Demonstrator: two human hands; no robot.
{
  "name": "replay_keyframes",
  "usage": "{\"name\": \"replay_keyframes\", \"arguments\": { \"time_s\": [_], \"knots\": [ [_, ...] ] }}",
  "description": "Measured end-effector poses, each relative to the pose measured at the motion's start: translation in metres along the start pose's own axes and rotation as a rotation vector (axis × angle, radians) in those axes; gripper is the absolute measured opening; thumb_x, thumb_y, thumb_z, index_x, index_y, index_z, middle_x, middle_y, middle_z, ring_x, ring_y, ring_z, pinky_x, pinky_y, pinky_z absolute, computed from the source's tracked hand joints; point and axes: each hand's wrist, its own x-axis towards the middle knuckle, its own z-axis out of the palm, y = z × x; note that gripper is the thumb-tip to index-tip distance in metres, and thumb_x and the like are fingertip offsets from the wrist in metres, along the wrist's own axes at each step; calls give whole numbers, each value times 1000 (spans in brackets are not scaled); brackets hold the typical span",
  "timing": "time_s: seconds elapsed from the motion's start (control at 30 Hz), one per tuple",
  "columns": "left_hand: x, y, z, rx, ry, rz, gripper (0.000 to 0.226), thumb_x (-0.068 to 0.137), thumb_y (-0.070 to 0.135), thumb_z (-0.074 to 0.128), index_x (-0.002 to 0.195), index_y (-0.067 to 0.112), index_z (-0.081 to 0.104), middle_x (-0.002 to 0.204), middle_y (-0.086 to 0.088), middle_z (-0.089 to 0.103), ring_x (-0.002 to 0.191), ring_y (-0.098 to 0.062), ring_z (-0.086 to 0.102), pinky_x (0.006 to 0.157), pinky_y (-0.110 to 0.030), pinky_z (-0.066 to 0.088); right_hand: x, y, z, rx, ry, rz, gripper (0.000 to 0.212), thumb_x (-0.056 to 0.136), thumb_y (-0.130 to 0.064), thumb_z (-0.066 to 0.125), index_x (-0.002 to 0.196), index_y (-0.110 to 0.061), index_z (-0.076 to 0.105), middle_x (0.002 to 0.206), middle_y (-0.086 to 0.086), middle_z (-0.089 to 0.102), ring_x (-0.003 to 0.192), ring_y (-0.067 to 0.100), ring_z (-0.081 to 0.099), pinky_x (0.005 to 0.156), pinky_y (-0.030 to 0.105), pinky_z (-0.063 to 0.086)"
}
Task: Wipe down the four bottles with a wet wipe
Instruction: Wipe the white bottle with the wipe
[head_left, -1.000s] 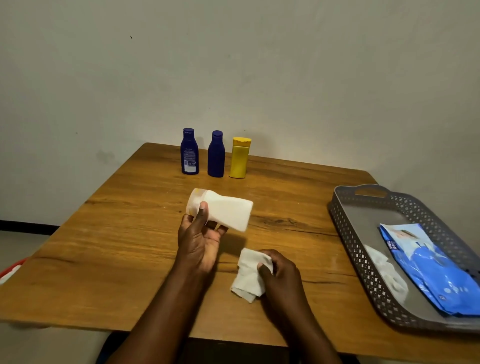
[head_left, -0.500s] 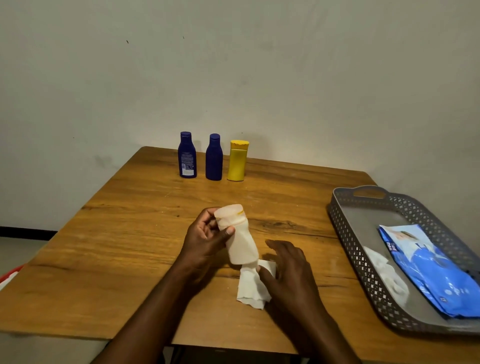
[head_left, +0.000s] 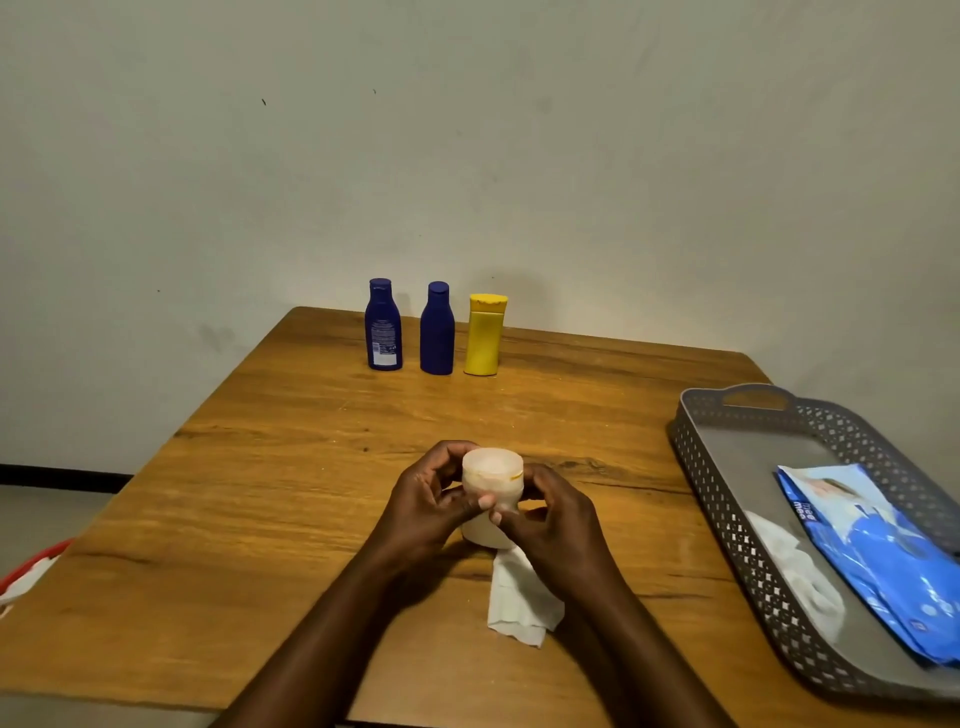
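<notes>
While my left hand (head_left: 426, 499) and right hand (head_left: 550, 514) both curl around the pale, translucent plastic bottle (head_left: 491, 483), it stands upright on the wooden tabletop (head_left: 260, 493), its base on the crumpled white wet wipe (head_left: 522, 603) beneath my right wrist.

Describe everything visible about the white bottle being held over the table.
The white bottle is a squat, off-white, slightly translucent container that looks like plastic, with a thin orange line near its upper end. It is held roughly upright, its flat round end toward the camera, near the front middle of the wooden table. The left hand and right hand grip it from either side. Its lower end meets the white wet wipe lying underneath.
</notes>
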Motion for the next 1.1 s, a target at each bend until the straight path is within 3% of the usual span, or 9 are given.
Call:
{"name": "replay_keyframes", "arguments": {
  "time_s": [0.1,0.2,0.27,0.33,0.43,0.6,0.77,0.97,1.1],
  "knots": [
    [3,0,-5,47,16,36,46,75,15,77,115,27,57,118,0,64,107,-14,63,78,-29,55,4,2,-1,19,-11,7,30,81,-20,73,101,-36,57,103,-15,63,95,-4,57,74,20,51],
    [8,-4,-9,45,67,-22,27,86,39,64,112,34,59,116,7,64,108,-16,58,84,-38,51,11,-1,-7,20,-11,0,37,82,-17,72,97,-45,53,102,-18,61,96,-8,54,71,12,48],
    [11,-10,-13,82,107,-42,22,90,40,56,110,34,61,112,6,64,108,-16,57,87,-37,49,18,-4,-14,15,0,0,39,83,-17,71,98,-47,50,101,-23,58,96,-14,52,70,9,46],
    [14,-17,-17,232,110,-2,17,92,30,57,108,34,61,111,6,63,106,-13,59,85,-34,53,27,-6,-21,20,6,1,37,85,-19,69,102,-45,49,102,-26,56,95,-16,51,70,8,43],
    [17,-26,-22,474,66,88,17,92,24,59,105,35,60,103,10,62,97,-9,60,80,-31,56,44,-9,-31,55,39,4,35,86,-18,68,115,-32,54,114,-15,58,101,-5,54,77,15,45],
    [24,-41,-26,978,11,402,5,88,28,58,92,32,56,92,20,51,94,0,47,78,-19,42,77,-16,-45,107,125,35,46,87,-13,65,131,-19,51,129,-4,57,115,12,53,90,32,49],
    [29,-44,-27,1026,16,442,4,86,30,57,90,28,57,91,20,51,96,1,44,77,-15,38,119,-14,-57,120,206,48,46,88,-11,65,131,-15,51,128,3,59,117,18,54,95,41,49],
    [31,-44,-27,1079,-19,435,10,85,34,56,93,29,59,97,21,49,97,5,39,79,-9,32,173,-3,-63,101,224,47,37,88,-8,65,123,-11,55,121,6,61,111,20,56,88,33,46],
    [31,-44,-27,1081,-18,424,11,85,32,56,93,27,60,99,18,51,97,4,38,77,-8,31,204,10,-61,101,188,92,35,88,-7,64,122,-7,56,122,10,61,109,23,56,93,42,48]
  ]
}}
